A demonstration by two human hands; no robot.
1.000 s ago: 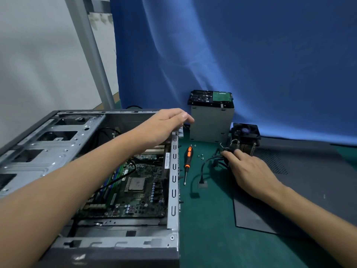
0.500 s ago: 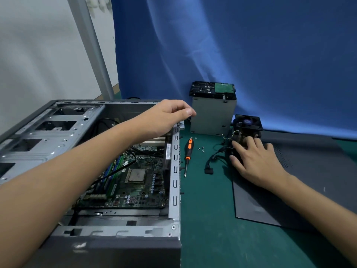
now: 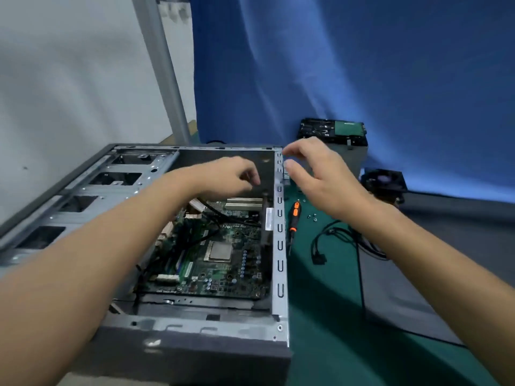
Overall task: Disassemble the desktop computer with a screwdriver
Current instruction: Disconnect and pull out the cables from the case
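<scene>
The open grey computer case (image 3: 280,257) lies on its side on the green mat, its motherboard (image 3: 223,260) exposed inside. My left hand (image 3: 225,178) hovers inside the case above the board's far end, fingers loosely curled, holding nothing. My right hand (image 3: 320,174) hovers over the case's far right corner, fingers bent and spread, with nothing in it. The orange-and-black screwdriver (image 3: 293,218) lies on the mat just right of the case wall, untouched.
A removed drive cage (image 3: 348,135) stands against the blue curtain. The cooler fan (image 3: 386,182) sits to its right. Loose black cables (image 3: 328,240) and small screws (image 3: 312,217) lie on the mat. The dark side panel (image 3: 434,260) lies flat at right.
My right hand left the cooler fan and cables and swung left to the case's far right corner. My left hand came off the case edge and moved inside the case.
</scene>
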